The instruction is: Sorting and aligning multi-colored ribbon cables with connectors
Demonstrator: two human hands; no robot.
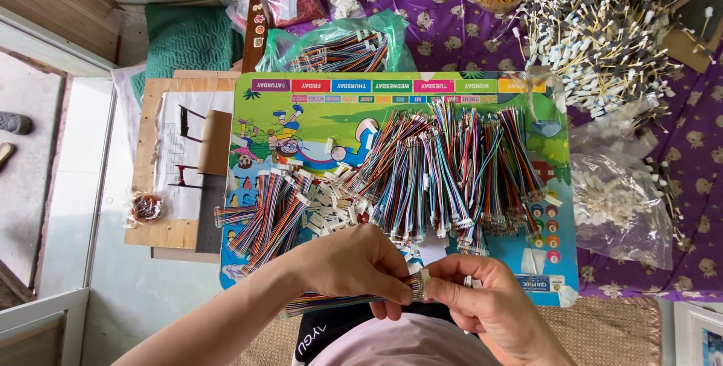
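Both hands meet just above the person's lap: the left hand [354, 264] is closed around a multicoloured ribbon cable [331, 303], and the right hand [482, 294] pinches its white connector [419, 283] between fingertips. The cable looks light and limp, so the stiff connector end is probably the surest grip; its thin wires could kink. Beyond lies a colourful board [301, 102] heaped with cable bundles [444, 170] and loose white housings [327, 208]. Farther off, clear bags [617, 200] and a pile of terminal wires [610, 27] crowd the purple cloth [444, 19].
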